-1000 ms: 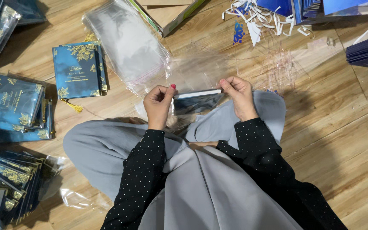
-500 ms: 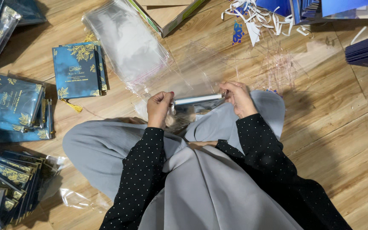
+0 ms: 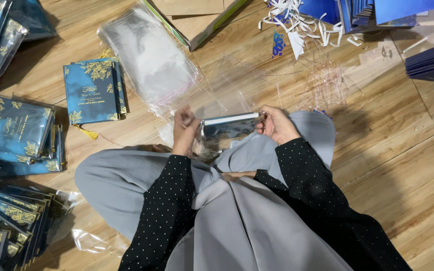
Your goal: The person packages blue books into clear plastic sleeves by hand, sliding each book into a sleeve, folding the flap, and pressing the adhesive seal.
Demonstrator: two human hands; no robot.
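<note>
**Head view: card held in its clear sleeve at mid-frame**

Head camera looks down, and a dark blue card in a clear plastic sleeve (image 3: 229, 126) is held level at the centre of the frame, just above the grey-clad lap. Its left end is pinched by the left hand (image 3: 184, 128), fingers pressed together on the plastic; its right end is gripped by the right hand (image 3: 276, 124), fingers curled over the corner. A pale strip is seen along the sleeve's top edge, so the flap looks to be at the sealing stage; whether it is stuck down cannot be told.

Finished work is judged plentiful: sleeved blue cards with gold leaf print are piled at the left edge (image 3: 13, 133) and lower left (image 3: 11, 221). Plenty seems left, too. A small stack of unsleeved cards (image 3: 94, 90) lies at upper left, a heap of empty clear sleeves (image 3: 149, 55) is spread beside it at upper centre, and white paper strips (image 3: 297, 22) are scattered at the top on the wooden floor (image 3: 403, 150).
</note>
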